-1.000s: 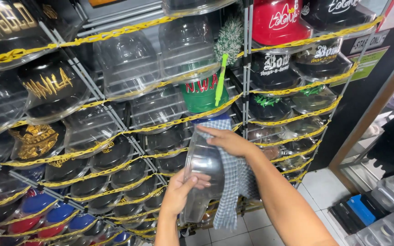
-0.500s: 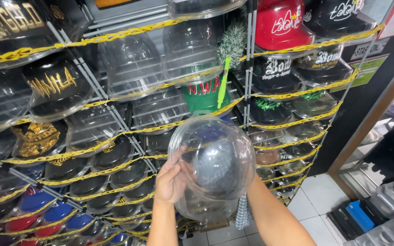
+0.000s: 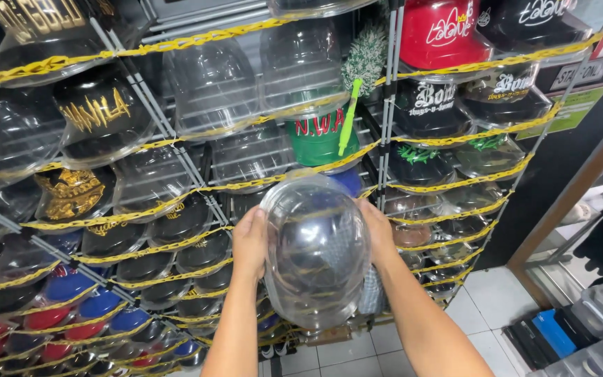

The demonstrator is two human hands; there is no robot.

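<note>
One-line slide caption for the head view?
Both hands, left hand and right hand, hold a clear plastic cap case before wire shelves of caps.

I see the clear cap case [image 3: 315, 255] in front of the wire shelves [image 3: 176, 160], my left grip [image 3: 249, 244] on its left side, my right grip [image 3: 378, 234] on its right. Behind and above it sits a cap [image 3: 319, 136] beside a duster [image 3: 357, 77]; tiled floor [image 3: 490, 300] lies lower right.
</note>
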